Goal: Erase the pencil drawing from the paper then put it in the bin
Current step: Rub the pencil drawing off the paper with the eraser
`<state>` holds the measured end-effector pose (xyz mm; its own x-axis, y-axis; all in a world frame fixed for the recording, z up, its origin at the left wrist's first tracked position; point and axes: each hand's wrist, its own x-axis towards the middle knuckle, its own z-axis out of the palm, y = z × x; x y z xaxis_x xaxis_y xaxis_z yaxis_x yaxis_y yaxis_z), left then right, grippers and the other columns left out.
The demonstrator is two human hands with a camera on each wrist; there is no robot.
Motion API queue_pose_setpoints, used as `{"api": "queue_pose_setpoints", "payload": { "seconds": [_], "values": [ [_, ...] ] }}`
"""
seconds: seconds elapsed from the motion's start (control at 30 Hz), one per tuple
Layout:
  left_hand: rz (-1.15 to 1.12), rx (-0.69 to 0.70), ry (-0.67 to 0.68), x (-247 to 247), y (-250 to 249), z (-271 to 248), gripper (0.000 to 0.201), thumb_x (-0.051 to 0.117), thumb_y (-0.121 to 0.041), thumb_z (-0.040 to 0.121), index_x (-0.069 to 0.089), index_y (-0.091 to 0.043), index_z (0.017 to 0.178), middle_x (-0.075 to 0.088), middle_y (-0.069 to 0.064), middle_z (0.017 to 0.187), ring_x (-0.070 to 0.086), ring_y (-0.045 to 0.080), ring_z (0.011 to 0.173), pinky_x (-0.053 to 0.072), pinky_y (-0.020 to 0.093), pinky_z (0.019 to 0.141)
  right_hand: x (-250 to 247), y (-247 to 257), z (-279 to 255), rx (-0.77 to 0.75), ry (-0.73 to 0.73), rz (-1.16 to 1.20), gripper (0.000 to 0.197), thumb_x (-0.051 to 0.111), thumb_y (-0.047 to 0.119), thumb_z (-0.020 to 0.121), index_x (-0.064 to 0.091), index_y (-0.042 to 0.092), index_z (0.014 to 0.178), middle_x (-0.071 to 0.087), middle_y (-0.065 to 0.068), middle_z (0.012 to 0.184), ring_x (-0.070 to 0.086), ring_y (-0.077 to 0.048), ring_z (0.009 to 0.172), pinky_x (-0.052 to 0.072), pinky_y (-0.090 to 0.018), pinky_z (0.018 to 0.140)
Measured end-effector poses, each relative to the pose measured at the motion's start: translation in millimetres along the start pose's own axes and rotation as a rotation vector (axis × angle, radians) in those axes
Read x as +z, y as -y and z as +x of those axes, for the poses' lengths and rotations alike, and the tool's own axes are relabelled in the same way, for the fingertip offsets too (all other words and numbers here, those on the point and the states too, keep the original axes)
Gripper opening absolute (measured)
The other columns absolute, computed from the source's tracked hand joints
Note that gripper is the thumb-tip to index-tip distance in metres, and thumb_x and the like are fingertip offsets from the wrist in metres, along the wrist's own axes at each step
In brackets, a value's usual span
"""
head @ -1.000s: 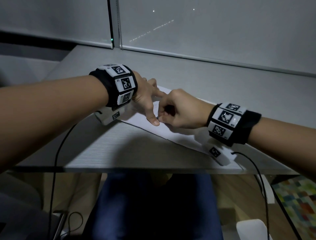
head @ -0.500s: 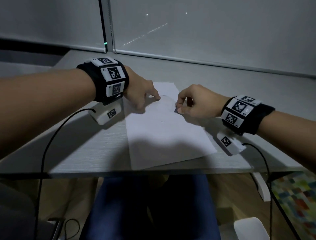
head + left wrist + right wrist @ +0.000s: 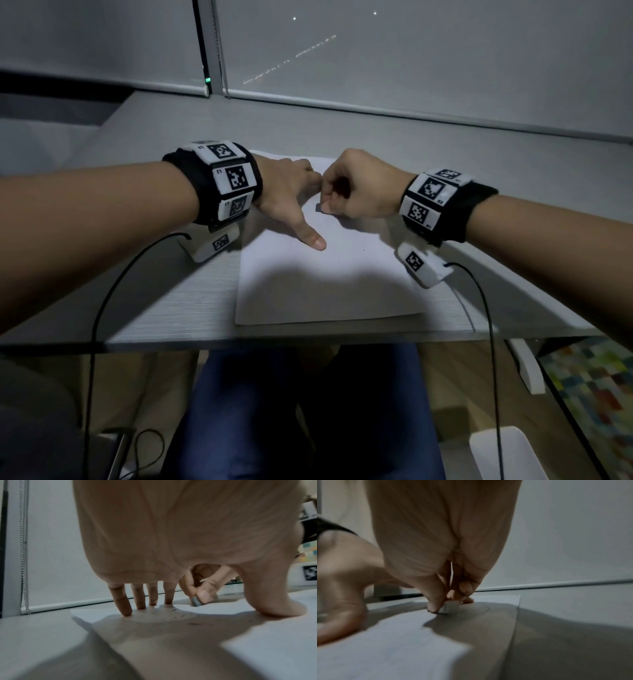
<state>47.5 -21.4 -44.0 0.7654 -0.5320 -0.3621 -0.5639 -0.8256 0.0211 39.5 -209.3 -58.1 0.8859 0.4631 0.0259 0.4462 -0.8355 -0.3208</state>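
Note:
A white sheet of paper [image 3: 329, 284] lies flat on the grey desk [image 3: 171, 301], its near edge by the desk's front. My left hand [image 3: 291, 202] presses on the sheet with fingers spread and straight, thumb [image 3: 313, 240] stretched toward me; the fingertips [image 3: 126, 612] touch the paper's far part. My right hand [image 3: 356, 192] pinches a small pale eraser [image 3: 450, 607] between thumb and fingers and holds it down on the paper [image 3: 402, 642], just right of the left hand. Faint pencil lines [image 3: 485, 610] curve beside the eraser. Dark eraser crumbs [image 3: 180, 615] lie on the paper [image 3: 257, 649].
A lowered window blind [image 3: 411, 68] with a bead chain [image 3: 24, 547] stands behind the desk. A white bin [image 3: 503, 455] stands on the floor at lower right, beside a coloured rug [image 3: 599, 387]. Cables [image 3: 99, 308] hang from both wrist cameras over the desk's front edge.
The paper has turned until it lies square to the desk. My left thumb has stretched out again across the sheet. My right hand, still pinching the eraser, has come back close to the left hand.

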Motion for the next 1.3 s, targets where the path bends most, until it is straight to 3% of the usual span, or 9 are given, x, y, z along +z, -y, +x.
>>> {"api": "queue_pose_setpoints", "payload": {
  "seconds": [0.1,0.23,0.37,0.5,0.63,0.83,1.03,1.2,1.3],
  "values": [
    [-0.012,-0.004,0.011,1,1,1,0.112,0.071,-0.094,0.058,0.039,-0.037,0.149,0.039,-0.004,0.145,0.040,0.027,0.139,0.042,0.057,0.113,-1,1,9,0.055,-0.047,-0.040,0.013,0.078,0.018,0.089,0.076,0.014,0.076,0.068,0.010,0.063,0.061,-0.001,0.055,0.049,-0.024,0.062],
    [-0.002,0.009,0.014,1,1,0,0.121,0.063,-0.101,0.047,0.037,-0.043,0.150,0.038,-0.006,0.147,0.038,0.027,0.141,0.041,0.060,0.112,3,15,-6,-0.002,-0.002,-0.045,0.009,0.074,0.018,0.090,0.074,0.012,0.083,0.074,0.002,0.074,0.070,-0.017,0.069,0.059,-0.032,0.067],
    [0.014,0.021,0.026,2,2,0,0.115,0.061,-0.105,0.041,0.044,-0.052,0.142,0.037,-0.011,0.148,0.037,0.025,0.143,0.042,0.061,0.111,4,29,-23,-0.103,0.097,-0.012,0.008,0.075,0.018,0.089,0.078,0.012,0.085,0.074,0.001,0.072,0.067,-0.011,0.065,0.054,-0.023,0.062],
    [0.044,0.015,0.033,2,1,1,0.130,0.061,-0.106,0.037,0.036,-0.045,0.148,0.038,-0.009,0.146,0.039,0.025,0.139,0.044,0.060,0.109,3,21,-10,-0.037,0.005,-0.025,0.015,0.078,0.023,0.089,0.076,0.013,0.078,0.064,0.009,0.061,0.058,-0.004,0.053,0.045,-0.019,0.058],
    [0.042,0.006,0.034,1,0,0,0.129,0.062,-0.104,0.040,0.035,-0.042,0.150,0.037,-0.007,0.145,0.039,0.027,0.139,0.042,0.061,0.110,4,21,-8,0.000,-0.036,-0.039,0.015,0.075,0.018,0.090,0.072,0.015,0.076,0.062,0.012,0.063,0.057,-0.003,0.057,0.044,-0.024,0.061],
    [0.022,0.006,0.039,2,1,0,0.127,0.067,-0.104,0.038,0.041,-0.046,0.148,0.037,-0.009,0.149,0.038,0.026,0.142,0.040,0.060,0.113,7,30,-27,-0.128,0.069,-0.001,0.008,0.078,0.017,0.088,0.079,0.011,0.084,0.071,0.007,0.070,0.063,-0.003,0.063,0.047,-0.013,0.060],
    [0.017,-0.004,0.064,-1,-2,-2,0.134,0.065,-0.105,0.033,0.040,-0.040,0.148,0.039,-0.006,0.148,0.042,0.029,0.139,0.044,0.061,0.109,2,18,-18,-0.029,-0.007,-0.050,0.012,0.077,0.023,0.089,0.078,0.013,0.083,0.078,-0.002,0.075,0.072,-0.020,0.070,0.061,-0.038,0.072],
    [0.042,-0.023,0.071,-1,-1,-3,0.152,0.063,-0.106,0.036,0.014,-0.043,0.166,0.024,-0.008,0.166,0.028,0.027,0.154,0.035,0.059,0.118,-1,23,-43,-0.052,0.117,0.037,0.012,0.079,0.021,0.092,0.078,0.011,0.085,0.078,-0.003,0.071,0.072,-0.015,0.066,0.059,-0.026,0.069],
    [0.034,-0.028,0.130,-10,-3,-5,0.162,0.064,-0.104,0.030,0.008,-0.042,0.168,0.019,-0.012,0.168,0.026,0.025,0.157,0.032,0.058,0.121,-5,6,-43,0.080,-0.024,0.161,0.013,0.080,0.020,0.090,0.078,0.009,0.085,0.077,-0.004,0.072,0.070,-0.006,0.062,0.057,-0.028,0.063]
  ]
}}
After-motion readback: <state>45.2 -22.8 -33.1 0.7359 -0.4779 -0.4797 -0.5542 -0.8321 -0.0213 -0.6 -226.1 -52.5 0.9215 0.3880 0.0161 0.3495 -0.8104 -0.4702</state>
